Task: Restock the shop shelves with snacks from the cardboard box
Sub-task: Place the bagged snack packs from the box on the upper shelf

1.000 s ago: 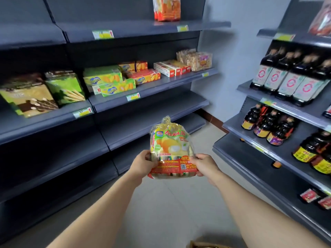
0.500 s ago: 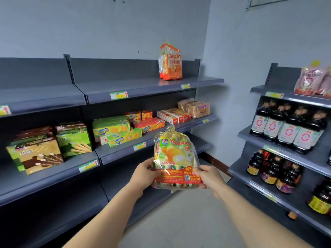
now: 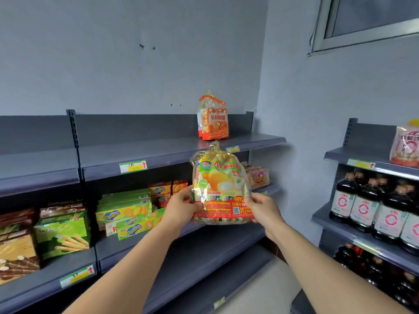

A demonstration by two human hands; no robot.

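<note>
1. Fingers [image 3: 194, 206] of the left hand [image 3: 180, 210] curl round the lower left edge of the green-and-yellow snack bag [image 3: 218, 184]. The right hand [image 3: 264, 211] grips its lower right edge the same way.
2. Between the two hands the bag is held upright in the air.
3. Just above the fingers runs the top shelf [image 3: 158, 152], where an orange snack bag [image 3: 214, 121] stands upright.
4. Left of the fingers lie green biscuit boxes [image 3: 123, 206]; well to the right stand dark bottles [image 3: 362, 205].
</note>
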